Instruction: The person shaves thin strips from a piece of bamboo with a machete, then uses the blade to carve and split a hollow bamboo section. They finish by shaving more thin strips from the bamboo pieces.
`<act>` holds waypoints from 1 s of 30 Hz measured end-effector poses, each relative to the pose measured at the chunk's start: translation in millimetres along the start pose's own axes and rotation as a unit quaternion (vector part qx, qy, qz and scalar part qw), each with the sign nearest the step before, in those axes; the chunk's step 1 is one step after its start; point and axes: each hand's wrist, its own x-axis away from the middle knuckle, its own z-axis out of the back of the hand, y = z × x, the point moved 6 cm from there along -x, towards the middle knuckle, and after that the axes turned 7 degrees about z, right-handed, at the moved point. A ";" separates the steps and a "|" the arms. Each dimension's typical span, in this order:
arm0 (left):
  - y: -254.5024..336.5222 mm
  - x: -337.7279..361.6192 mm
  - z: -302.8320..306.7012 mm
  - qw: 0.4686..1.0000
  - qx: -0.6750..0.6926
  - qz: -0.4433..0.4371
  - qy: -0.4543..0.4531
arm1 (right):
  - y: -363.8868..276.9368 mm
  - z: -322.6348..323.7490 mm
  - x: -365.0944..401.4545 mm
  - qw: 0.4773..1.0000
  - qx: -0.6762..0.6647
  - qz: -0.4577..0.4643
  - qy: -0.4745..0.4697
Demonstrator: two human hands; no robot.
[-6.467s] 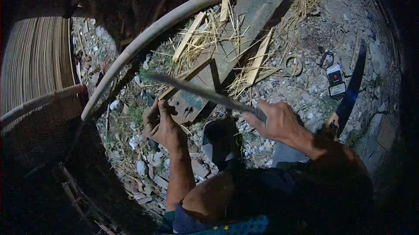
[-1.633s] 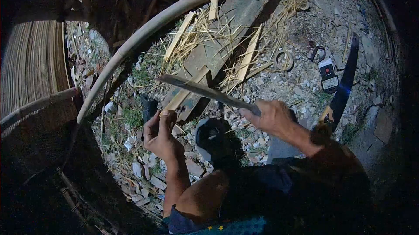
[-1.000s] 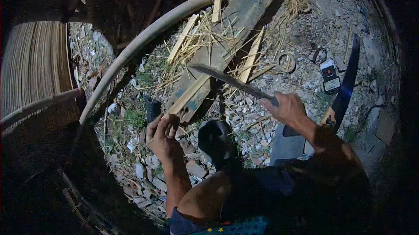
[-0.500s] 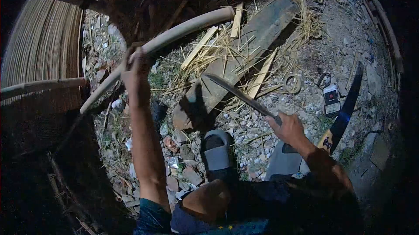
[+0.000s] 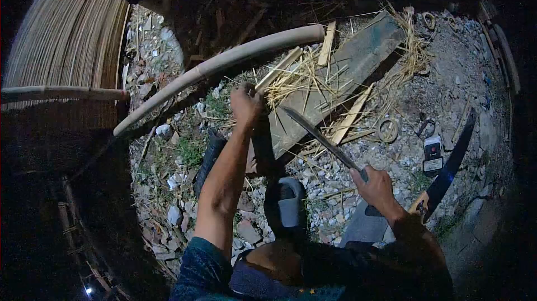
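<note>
My right hand is wrapped round the handle of a long, dark machete, whose blade points up and left over the near edge of a wide wooden plank. My left hand is at the near end of a pale split-bamboo strip. Its fingers are bent and partly in shadow; I cannot make out whether they grip the strip. Thin yellow splinters lie heaped across the plank, with another strip along its right side.
A thick bamboo pole slants across the upper left. A curved saw lies right of my right hand, below a small black-and-white device. Bamboo rings lie on the stony ground. Stacked slats stand far left.
My left hand has come off the bamboo pole and moved right and down to the strip's end. My right hand keeps the machete in nearly the same place. The view has shifted slightly.
</note>
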 end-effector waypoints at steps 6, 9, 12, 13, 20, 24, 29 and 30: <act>12.5 17.7 66.5 0.988 0.130 -0.002 0.083 | 9.2 -6.5 0.3 1.000 0.023 0.014 0.014; 11.3 26.6 91.1 0.996 0.078 0.040 0.003 | 8.8 -5.2 -2.8 1.000 0.003 0.004 -0.025; -18.0 30.0 96.7 0.995 0.082 -0.022 0.056 | 10.8 -5.5 -1.2 0.999 0.030 0.019 0.009; -27.5 30.6 97.6 0.994 0.083 -0.014 0.074 | 7.3 -3.4 -1.5 0.999 0.030 0.021 0.010; -14.0 40.7 108.8 0.969 -0.240 -0.062 -0.015 | 4.8 -1.6 0.0 1.000 0.018 0.008 -0.012; -8.2 39.5 116.3 0.990 -0.114 -0.088 -0.005 | 6.8 -2.8 0.4 1.000 -0.003 0.008 -0.007; 50.8 70.2 181.9 0.986 0.155 -0.026 -0.061 | 2.5 2.0 0.3 1.000 -0.008 -0.003 -0.012; 69.4 79.7 195.5 0.982 0.161 0.011 -0.094 | 1.8 2.1 0.6 0.999 -0.045 0.000 -0.016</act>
